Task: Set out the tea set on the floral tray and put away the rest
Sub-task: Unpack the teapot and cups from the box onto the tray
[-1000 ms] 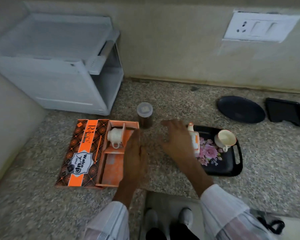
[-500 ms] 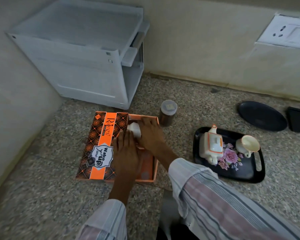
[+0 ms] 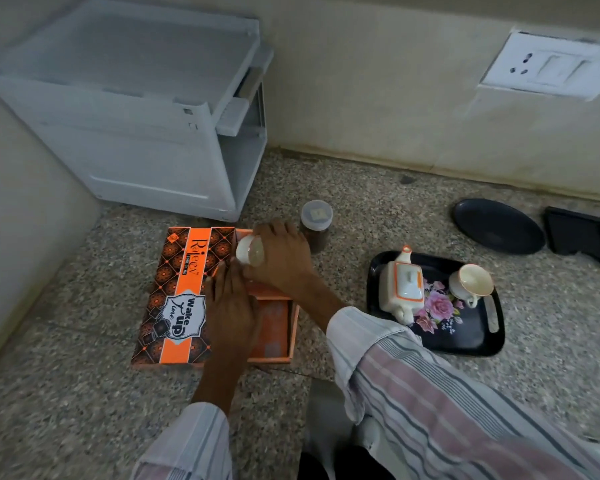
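Observation:
An orange patterned tea-set box (image 3: 177,296) lies open on the granite counter. My right hand (image 3: 281,258) is closed around a white teacup (image 3: 249,251), tipped on its side just above the box's top compartment. My left hand (image 3: 231,306) presses flat, fingers together, on the box's open tray. To the right sits the black floral tray (image 3: 465,336), carrying a white teapot with orange trim (image 3: 404,287) and a second white cup (image 3: 471,282).
A brown jar with a clear lid (image 3: 316,225) stands right behind my right hand. A black round plate (image 3: 497,225) and a black square dish (image 3: 582,239) lie at the back right. A white plastic rack (image 3: 136,109) fills the back left corner.
My right hand left the floral tray, crossed to the box and took hold of the white cup, which is now lifted and tipped. My left hand stayed on the box.

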A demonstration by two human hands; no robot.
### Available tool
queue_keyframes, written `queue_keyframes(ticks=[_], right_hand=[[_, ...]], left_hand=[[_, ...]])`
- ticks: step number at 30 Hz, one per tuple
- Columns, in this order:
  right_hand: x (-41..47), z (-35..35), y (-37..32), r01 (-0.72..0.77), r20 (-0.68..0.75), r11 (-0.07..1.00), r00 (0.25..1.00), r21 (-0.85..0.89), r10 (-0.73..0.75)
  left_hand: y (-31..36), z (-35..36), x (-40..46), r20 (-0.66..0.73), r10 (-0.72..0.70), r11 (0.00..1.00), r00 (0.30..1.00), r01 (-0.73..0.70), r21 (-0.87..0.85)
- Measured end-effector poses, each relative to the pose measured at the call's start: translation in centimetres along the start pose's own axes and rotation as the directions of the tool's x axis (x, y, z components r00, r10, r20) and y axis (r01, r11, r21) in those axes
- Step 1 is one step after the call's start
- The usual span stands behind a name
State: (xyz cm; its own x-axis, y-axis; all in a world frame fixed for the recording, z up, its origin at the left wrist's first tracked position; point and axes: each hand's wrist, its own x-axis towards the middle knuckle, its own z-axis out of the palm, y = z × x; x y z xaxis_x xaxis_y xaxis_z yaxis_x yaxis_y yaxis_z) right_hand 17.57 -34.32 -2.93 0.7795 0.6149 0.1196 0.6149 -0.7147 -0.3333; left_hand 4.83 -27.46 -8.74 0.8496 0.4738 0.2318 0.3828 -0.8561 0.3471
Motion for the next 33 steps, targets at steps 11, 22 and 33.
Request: queue_keyframes(ticks=[11, 22, 33], right_hand=[[-8.1, -9.2, 9.9, -0.201, -0.059, 0.958, 0.974, 0.205, 0.217], [-15.8, -13.7, 19.1, -0.419, -0.172, 0.883, 0.873, 0.214, 0.456], [-17.4, -12.6, 20.8, -0.483, -0.115, 0.801, 0.827, 0.354, 0.550]], left_hand=[[13.0, 2.2, -0.3, 0.043, 0.146, 0.912, 0.988, -0.117, -0.394], [19.3, 9.3, -0.7, 0.374, 0.166, 0.857, 0.913, 0.054, -0.512], [23.6, 10.2, 0.0, 0.223, 0.421, 0.799, 0.879, -0.243, -0.549]])
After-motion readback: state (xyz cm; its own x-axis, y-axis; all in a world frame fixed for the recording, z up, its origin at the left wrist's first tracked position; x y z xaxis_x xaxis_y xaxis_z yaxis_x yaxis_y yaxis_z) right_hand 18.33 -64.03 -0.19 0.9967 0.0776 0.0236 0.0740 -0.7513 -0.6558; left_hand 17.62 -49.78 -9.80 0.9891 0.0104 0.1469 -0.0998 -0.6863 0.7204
